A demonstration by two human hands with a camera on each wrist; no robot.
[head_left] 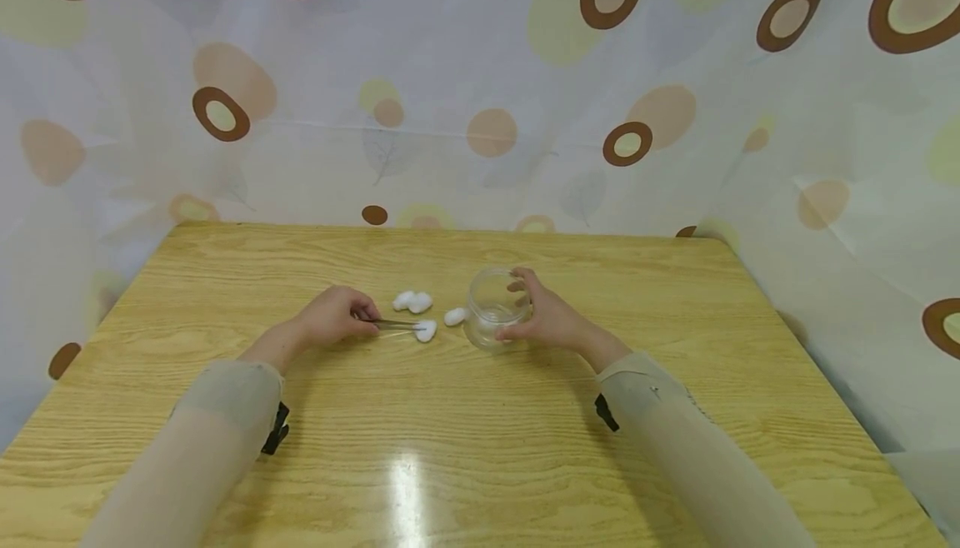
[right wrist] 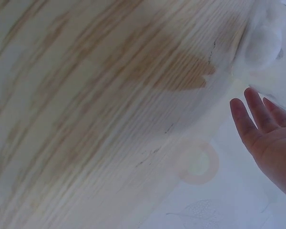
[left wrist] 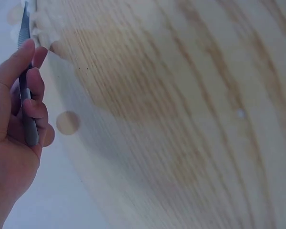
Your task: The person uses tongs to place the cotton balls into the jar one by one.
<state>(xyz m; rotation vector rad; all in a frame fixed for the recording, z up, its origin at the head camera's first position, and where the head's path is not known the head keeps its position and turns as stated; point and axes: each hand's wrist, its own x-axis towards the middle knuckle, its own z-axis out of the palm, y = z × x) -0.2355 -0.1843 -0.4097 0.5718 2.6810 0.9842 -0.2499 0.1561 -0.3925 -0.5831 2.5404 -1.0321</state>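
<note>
Steel tweezers (head_left: 393, 325) are pinched in my left hand (head_left: 333, 315), their tips at a white cotton ball (head_left: 426, 331). In the left wrist view the tweezers (left wrist: 26, 90) run along the fingers, the rounded end by the palm. My right hand (head_left: 551, 315) holds a clear glass jar (head_left: 491, 302) from its right side, thumb at the front and fingers at the back. The jar stands upright on the table. Another cotton ball (head_left: 454, 316) lies close against its left side.
Two more cotton balls (head_left: 413, 302) lie together behind the tweezers on the wood-grain table (head_left: 450, 431). A patterned curtain (head_left: 442, 90) hangs along the table's back edge and both sides.
</note>
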